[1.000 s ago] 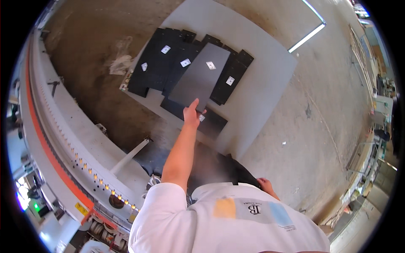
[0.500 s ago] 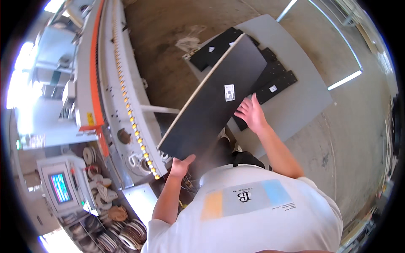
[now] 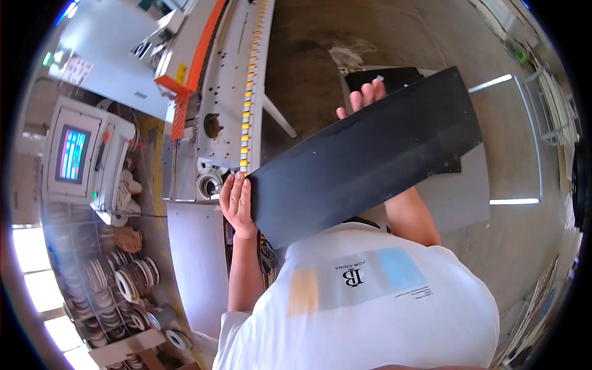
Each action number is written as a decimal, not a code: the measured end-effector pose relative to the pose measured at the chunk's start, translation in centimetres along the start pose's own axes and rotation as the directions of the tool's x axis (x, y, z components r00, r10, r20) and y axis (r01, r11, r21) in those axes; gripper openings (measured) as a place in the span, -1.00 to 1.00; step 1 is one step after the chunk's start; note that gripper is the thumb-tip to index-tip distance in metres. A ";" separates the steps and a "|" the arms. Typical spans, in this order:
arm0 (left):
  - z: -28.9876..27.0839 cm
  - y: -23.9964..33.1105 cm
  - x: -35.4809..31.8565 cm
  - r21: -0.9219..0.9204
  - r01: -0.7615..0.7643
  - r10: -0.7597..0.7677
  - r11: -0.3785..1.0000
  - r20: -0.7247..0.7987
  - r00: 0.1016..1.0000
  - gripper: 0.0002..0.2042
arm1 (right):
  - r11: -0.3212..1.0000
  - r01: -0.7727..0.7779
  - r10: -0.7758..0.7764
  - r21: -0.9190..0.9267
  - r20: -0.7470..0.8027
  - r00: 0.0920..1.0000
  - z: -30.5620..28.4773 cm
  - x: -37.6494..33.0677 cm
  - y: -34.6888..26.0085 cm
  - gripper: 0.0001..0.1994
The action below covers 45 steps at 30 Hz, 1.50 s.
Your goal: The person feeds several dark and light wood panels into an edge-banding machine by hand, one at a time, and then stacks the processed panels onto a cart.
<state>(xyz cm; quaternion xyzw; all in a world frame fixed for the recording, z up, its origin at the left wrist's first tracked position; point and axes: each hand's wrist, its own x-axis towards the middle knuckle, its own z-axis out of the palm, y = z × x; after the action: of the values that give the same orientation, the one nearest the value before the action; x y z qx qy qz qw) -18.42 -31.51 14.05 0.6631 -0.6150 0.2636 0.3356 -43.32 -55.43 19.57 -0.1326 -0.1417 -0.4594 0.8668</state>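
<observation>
A long black panel slants in front of me, its plain face up. At its left short end my left hand grips the edge with fingers together, thumb out of sight. My right arm passes beneath the panel, and the fingers of my right hand show past its far long edge, bearing it from below. The palm of that hand is hidden. Under and beyond the panel, more black boards lie on a grey sheet, largely covered.
To the left stands a long machine with an orange guard and a row of yellow rollers. Nearer are its control screen, a pale side table and reels of edging. A metal frame stands at the right.
The panel has been turned over, so its labelled face no longer shows. My right hand has gone beneath it to the far edge. My view has swung left.
</observation>
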 end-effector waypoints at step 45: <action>-8.2 -23.8 -17.0 0.590 0.789 -0.985 0.171 0.077 0.156 -0.69 | 0.218 -0.884 0.582 -0.414 -0.672 0.458 -22.7 9.4 43.4 -0.65</action>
<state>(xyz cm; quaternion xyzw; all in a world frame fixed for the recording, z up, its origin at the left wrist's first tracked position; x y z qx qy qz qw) 3.96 -13.96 3.43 0.9896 -0.0672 -0.0332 0.1229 0.78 -47.19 -2.30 -0.4244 0.3042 -0.0091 0.8528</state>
